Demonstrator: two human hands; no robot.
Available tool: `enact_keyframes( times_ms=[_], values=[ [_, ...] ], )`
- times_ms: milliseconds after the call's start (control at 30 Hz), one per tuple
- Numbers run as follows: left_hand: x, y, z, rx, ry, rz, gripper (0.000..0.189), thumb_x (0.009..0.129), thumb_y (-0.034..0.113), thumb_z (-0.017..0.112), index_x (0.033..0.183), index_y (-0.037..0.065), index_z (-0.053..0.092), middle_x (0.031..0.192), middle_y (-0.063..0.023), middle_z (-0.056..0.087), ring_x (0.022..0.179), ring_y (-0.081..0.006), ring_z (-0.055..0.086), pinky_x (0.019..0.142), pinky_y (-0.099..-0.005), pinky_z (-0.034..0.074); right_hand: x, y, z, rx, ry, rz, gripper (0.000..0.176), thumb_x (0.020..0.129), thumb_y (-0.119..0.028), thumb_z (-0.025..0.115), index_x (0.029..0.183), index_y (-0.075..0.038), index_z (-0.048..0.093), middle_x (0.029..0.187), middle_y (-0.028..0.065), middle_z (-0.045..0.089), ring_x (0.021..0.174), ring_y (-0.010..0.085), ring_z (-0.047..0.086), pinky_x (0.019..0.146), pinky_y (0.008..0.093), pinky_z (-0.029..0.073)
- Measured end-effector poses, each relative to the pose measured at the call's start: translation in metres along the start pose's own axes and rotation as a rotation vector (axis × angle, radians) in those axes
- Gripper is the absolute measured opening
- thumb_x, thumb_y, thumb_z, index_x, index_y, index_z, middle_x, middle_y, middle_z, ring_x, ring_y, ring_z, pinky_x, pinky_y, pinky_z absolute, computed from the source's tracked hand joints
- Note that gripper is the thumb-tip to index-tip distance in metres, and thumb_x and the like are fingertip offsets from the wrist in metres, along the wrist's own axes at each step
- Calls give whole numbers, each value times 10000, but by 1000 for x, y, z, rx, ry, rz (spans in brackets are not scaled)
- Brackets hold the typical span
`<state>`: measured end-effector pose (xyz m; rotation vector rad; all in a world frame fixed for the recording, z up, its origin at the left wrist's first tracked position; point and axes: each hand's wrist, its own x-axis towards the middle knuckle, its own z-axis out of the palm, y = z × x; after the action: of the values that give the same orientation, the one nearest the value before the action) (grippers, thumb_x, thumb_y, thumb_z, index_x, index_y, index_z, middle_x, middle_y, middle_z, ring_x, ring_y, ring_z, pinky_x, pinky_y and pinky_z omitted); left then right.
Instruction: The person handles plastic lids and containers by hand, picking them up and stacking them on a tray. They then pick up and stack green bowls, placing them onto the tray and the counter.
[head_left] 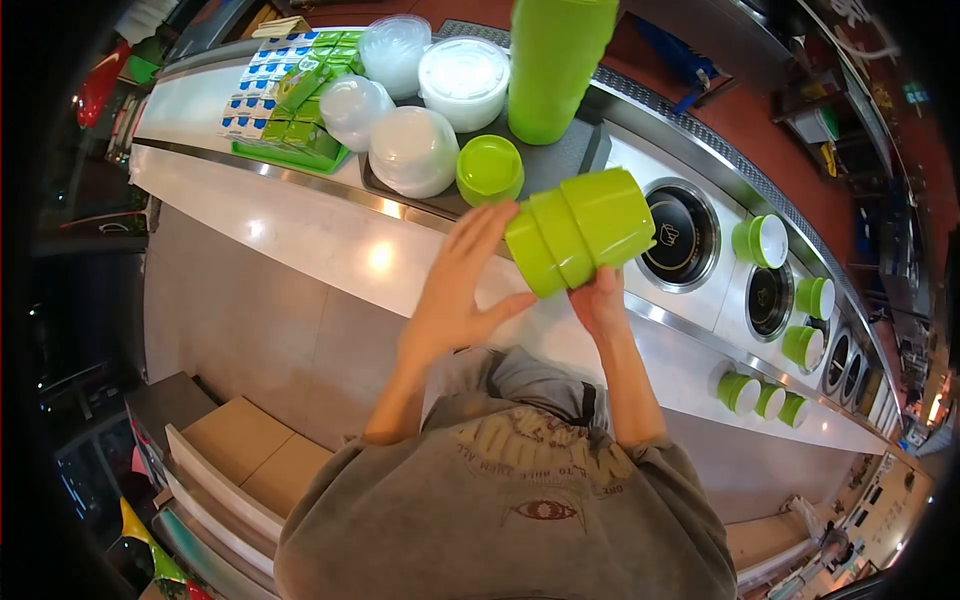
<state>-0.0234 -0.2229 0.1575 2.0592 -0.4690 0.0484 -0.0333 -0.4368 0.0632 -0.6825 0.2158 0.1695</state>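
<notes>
1. The right hand [600, 300] has its grip on the nested green bowls [580, 230] from below. Most of its fingers are hidden behind the stack, so how far they wrap cannot be told.
2. The left hand [455, 290] is released. Its fingers are spread flat and the fingertips touch the base end of the stack.
3. The stack is off the surface [330, 240], tipped on its side above the near edge, just in front of the dark tray [575, 160].
4. Handling, as a judgement: the bowls lie sideways, so they could slide apart. Pressing the flat left hand against the bottom bowl while the right hand bears the weight should hold them nested. Turning the stack upright before loosening either hand seems safest.
5. The bowls' mouths face away from the person, so their insides do not show.
6. On the dark tray are a single green bowl [489, 168], turned over, a tall green stack [555, 65], lidded white tubs [463, 80] and piles of clear bowls [413, 150]. What the tubs hold cannot be told.
7. A green tray [290, 158] to the left carries small cartons [255, 95] in rows.
8. To the right, round hobs [685, 235] are set into the surface, each with green cups [760, 240] beside it. These show white insides that look empty.
</notes>
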Motion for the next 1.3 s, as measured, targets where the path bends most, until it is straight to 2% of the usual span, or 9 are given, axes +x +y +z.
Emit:
enact_keyframes(
  times_ms=[67,133,233,333,533,767,1067,1167,1300],
  values=[
    [19,-26,-17,116,4,14,906,696,319,873,1459,42,470,1406,-159,506,1311,-361,451,1113,-438,373,27,1,15,-236,28,-88,807,801,-219,833,1450,-76,374,1381,100,522,1290,257,530,1073,447,466],
    [34,-49,-23,187,44,15,958,640,341,903,1447,39,484,1383,-145,517,1279,-349,467,1091,-442,392,55,4,20,-523,40,-144,811,806,-239,838,1445,-84,363,1390,109,505,1298,251,519,1080,452,456],
    [53,-74,-28,260,95,-6,959,595,329,928,1414,35,524,1354,-121,530,1243,-336,485,1057,-445,420,75,3,61,-711,8,-298,764,782,-105,827,1399,-46,380,1375,125,508,1263,236,537,1071,396,458],
    [56,-95,-21,281,144,-70,898,592,289,930,1370,25,567,1330,-111,552,1197,-325,523,1008,-430,462,101,16,63,-803,-78,-415,1115,653,-101,903,1534,-31,223,1350,137,545,1257,255,554,1082,398,453],
    [42,-130,5,255,269,-162,803,625,217,913,1332,9,594,1261,-146,630,1108,-337,615,904,-409,530,115,11,84,-1243,-179,-511,1227,591,-272,957,1555,-49,231,1459,183,506,1338,315,520,1116,429,425],
    [42,-144,15,251,212,-252,736,674,214,895,1320,13,603,1247,-157,646,1062,-352,661,853,-400,552,128,22,71,-1254,-198,-448,1224,600,-292,947,1561,-64,224,1427,200,531,1308,354,541,1105,418,437],
    [27,-147,23,377,282,-174,616,800,177,809,1350,17,582,1287,-166,614,1031,-363,672,826,-425,558,121,23,65,-1249,-153,-369,1251,617,-331,945,1571,-124,162,1452,192,514,1356,349,504,1142,444,402],
    [23,-140,21,386,295,-139,536,844,126,756,1343,22,591,1281,-162,614,981,-331,692,786,-387,570,116,24,64,-1191,-117,-427,1181,625,-281,926,1560,-80,233,1416,217,536,1306,363,541,1101,428,440],
    [19,-126,19,214,303,-206,440,865,49,707,1297,18,626,1242,-147,631,894,-261,706,718,-322,578,106,20,59,-1225,-85,-386,1274,624,-329,950,1589,-140,141,1476,207,492,1379,364,476,1145,449,398]
  ],
)
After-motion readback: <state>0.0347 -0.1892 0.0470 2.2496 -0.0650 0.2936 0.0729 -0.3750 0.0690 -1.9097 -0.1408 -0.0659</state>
